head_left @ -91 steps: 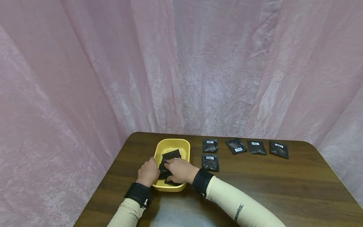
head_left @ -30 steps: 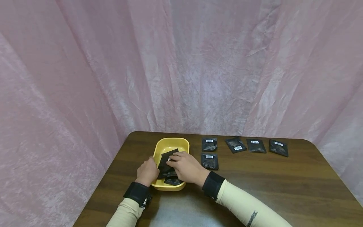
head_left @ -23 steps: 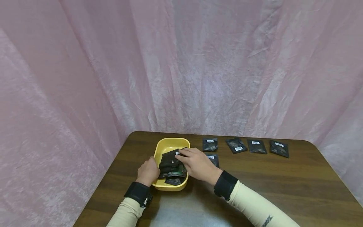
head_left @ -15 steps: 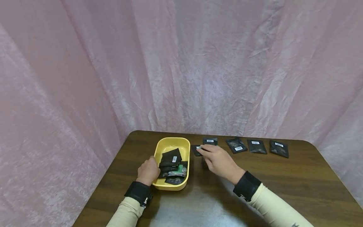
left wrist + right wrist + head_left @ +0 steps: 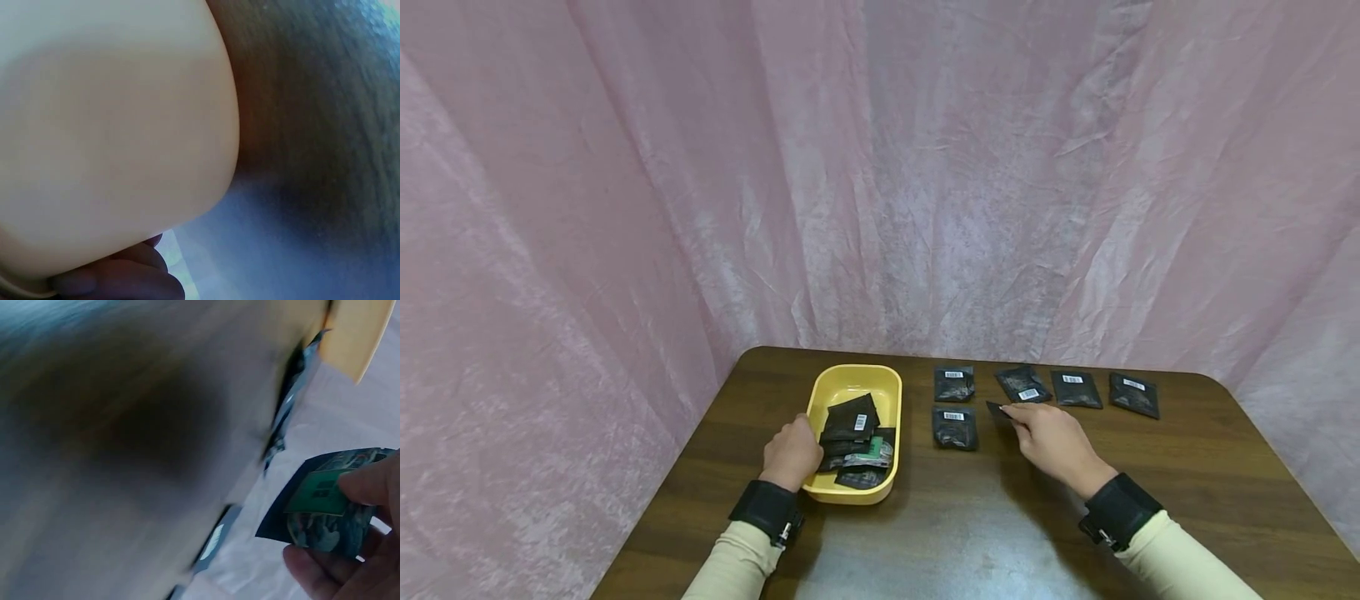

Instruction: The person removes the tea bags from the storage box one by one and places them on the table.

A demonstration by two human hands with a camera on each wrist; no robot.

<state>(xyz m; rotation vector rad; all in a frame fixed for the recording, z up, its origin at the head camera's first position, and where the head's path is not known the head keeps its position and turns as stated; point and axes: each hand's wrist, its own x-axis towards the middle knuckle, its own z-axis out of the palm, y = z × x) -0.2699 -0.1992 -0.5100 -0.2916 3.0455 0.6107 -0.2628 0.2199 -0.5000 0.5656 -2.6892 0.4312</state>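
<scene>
In the head view my left hand [image 5: 792, 454] grips the left rim of a yellow plastic tray [image 5: 850, 497]. The left wrist view shows its fingers [image 5: 128, 281] against the tray's wall [image 5: 119, 144]. Several black packets [image 5: 850, 423] lie heaped inside, one showing a green label. Over the table, my right hand [image 5: 1060, 446] pinches a small flat packet [image 5: 996, 410], mostly hidden from the head camera. Seen from the right wrist, that packet [image 5: 319, 515] has a green label and printed pictures, with the thumb on its face and fingers behind.
Two black packets with white barcode labels, a rear one [image 5: 954, 384] and a front one [image 5: 955, 427], lie right of the tray. Another three, left [image 5: 1024, 383], middle [image 5: 1077, 390] and right [image 5: 1134, 395], line the back of the brown table [image 5: 925, 533]. Pink curtain [image 5: 880, 183] hangs behind.
My right hand has lifted a packet out of the tray and carried it rightward past the two nearest packets. My left hand has stayed on the tray, which has not moved.
</scene>
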